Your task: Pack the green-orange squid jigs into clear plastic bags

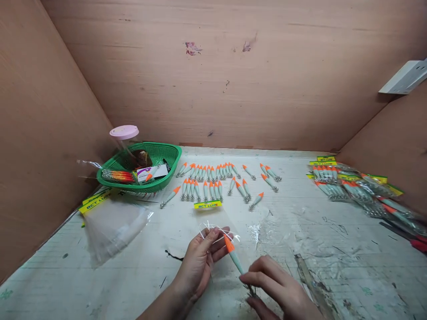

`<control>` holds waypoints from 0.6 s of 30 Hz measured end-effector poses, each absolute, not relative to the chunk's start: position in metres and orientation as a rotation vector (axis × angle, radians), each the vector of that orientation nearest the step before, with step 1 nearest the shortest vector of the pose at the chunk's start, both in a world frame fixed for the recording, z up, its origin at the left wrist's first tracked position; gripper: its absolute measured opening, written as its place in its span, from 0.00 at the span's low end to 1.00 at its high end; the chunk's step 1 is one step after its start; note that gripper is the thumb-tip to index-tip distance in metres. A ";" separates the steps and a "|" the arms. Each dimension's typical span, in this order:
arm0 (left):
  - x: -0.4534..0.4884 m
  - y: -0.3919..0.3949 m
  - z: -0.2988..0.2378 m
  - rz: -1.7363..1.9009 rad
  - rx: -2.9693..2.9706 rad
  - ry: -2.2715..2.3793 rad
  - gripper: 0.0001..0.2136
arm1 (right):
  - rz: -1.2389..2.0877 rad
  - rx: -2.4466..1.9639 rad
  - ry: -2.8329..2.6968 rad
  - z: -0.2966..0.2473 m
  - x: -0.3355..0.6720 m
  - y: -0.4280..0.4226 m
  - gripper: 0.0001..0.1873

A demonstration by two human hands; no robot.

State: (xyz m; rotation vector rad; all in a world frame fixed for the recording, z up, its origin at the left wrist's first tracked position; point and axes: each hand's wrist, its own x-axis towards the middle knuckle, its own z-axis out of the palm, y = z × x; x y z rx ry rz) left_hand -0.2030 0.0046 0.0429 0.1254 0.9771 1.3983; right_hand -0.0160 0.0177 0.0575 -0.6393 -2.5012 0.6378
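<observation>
My left hand (203, 258) pinches the open end of a clear plastic bag (208, 218) that has a yellow label strip (207, 205) at its far end. Between the fingers of my right hand (280, 284) is a squid jig (236, 258) with an orange tip and a pale green body, gripped near its hooks. The jig's orange tip lies at the bag's mouth, close to my left fingertips; whether it is inside the plastic I cannot tell. Beyond the bag, several matching jigs (208, 173) lie in two rough rows.
A green basket (173, 165) at the back left holds a pink-lidded jar (124, 132), packed lures and cards. Flat clear bags (116, 226) with yellow headers lie before it. Filled lure packs (353, 189) are piled at the right. Wooden panels enclose the table.
</observation>
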 end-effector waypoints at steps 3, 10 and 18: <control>-0.199 0.001 0.044 1.341 0.213 0.927 0.07 | 0.415 -0.717 -2.463 0.051 -0.025 0.023 0.15; -0.200 0.002 0.054 1.320 0.090 0.733 0.20 | 0.087 -0.780 -2.370 0.045 -0.034 0.019 0.20; -0.199 -0.002 0.049 1.387 0.105 0.593 0.18 | 0.074 -0.856 -2.080 0.043 -0.041 0.012 0.11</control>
